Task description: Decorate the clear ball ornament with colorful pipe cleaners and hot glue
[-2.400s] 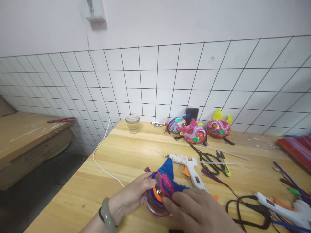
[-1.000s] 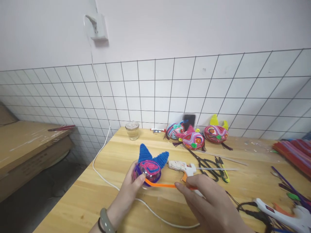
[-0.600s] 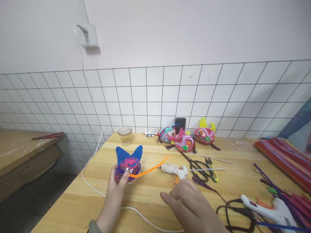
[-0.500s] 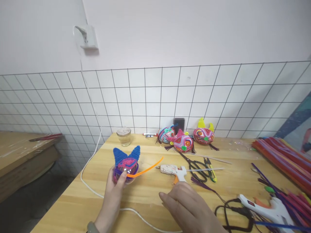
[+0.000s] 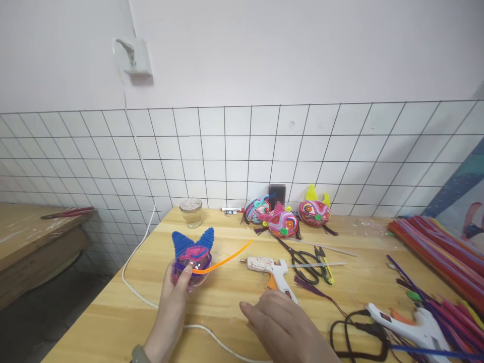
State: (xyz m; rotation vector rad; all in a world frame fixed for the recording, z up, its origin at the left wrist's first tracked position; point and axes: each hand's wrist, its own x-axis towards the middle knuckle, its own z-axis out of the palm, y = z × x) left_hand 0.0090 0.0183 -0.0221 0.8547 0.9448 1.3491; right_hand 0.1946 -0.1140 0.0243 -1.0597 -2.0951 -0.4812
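Observation:
My left hand [image 5: 174, 290] is closed around a round clear craft piece [image 5: 202, 280] with a purple band, pink and blue coils on top and two blue ear-like triangles. Under its thumb is one end of an orange pipe cleaner [image 5: 230, 257]; the other end sticks out freely to the right. Just in front of a white glue gun [image 5: 278, 272], my right hand [image 5: 285, 330] hovers over the table with loosely bent fingers. Its palm is hidden, and nothing shows in it. The gun lies on its side, nozzle pointing left.
Three decorated colourful craft pieces [image 5: 282, 223] stand by the wall, near a glass jar [image 5: 191, 213]. Black scissors [image 5: 308, 264] and a yellow cutter [image 5: 328, 272] lie behind the glue gun. At right are a second glue gun [image 5: 408, 325], cables and pipe cleaner bundles [image 5: 431, 252].
My right hand has shifted slightly left and toward me, uncovering more of the glue gun's handle. My left hand keeps its hold, and the whole view has shifted a little.

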